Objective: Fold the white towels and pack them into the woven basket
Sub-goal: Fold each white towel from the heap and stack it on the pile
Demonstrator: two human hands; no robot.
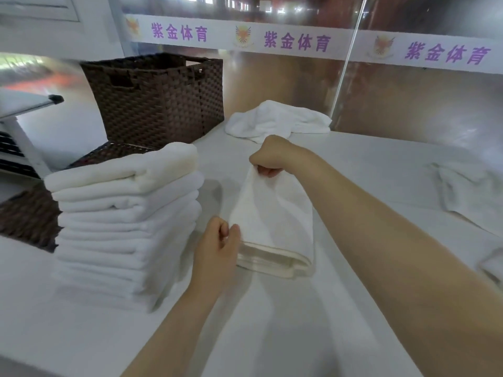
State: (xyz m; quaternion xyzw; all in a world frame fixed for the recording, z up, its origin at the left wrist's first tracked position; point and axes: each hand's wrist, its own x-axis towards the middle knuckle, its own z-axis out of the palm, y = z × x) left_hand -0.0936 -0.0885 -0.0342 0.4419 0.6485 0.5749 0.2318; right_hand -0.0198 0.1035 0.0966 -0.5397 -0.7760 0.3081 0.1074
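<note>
A white towel (275, 221) hangs folded over itself above the white table (272, 322), its lower fold resting on the surface. My right hand (275, 156) pinches its top edge from above. My left hand (217, 240) grips its lower left edge with thumb and fingers. A tall stack of folded white towels (128, 224) stands just left of my left hand. The dark brown woven basket (160, 102) sits at the back left, behind the stack; its inside is hidden.
A crumpled white towel (277, 121) lies at the back centre beside the basket. Another loose towel (471, 191) lies at the right edge. A woven lid or tray (30, 216) lies left of the stack. A glass partition (408, 99) closes the far side.
</note>
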